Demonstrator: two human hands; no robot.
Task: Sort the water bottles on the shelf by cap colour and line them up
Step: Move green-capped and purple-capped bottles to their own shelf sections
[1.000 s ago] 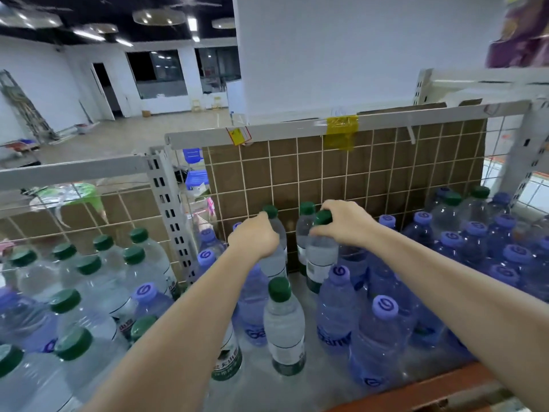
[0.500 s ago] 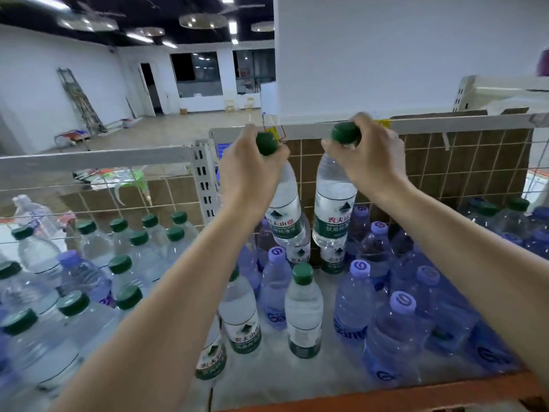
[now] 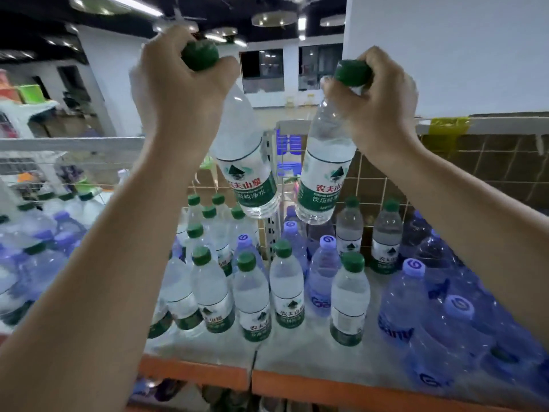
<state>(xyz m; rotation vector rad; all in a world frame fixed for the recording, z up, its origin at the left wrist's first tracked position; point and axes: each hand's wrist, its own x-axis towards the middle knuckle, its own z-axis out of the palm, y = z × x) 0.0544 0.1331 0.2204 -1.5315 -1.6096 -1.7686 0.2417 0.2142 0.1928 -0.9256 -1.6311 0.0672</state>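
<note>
Hands grip two bottles by the green caps, left hand (image 3: 178,84) and right hand (image 3: 377,99) high above the shelf (image 3: 297,364) (carrying step); next, lower them at 9 o'clock beside the green-capped group (image 3: 219,263).

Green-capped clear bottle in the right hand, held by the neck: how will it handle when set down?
The green-capped clear plastic bottle in the right hand looks full, so probably heavy for its size. It hangs tilted from the neck, so it may swing. Tall and narrow, it could tip among the crowded bottles on the grey shelf.
</note>
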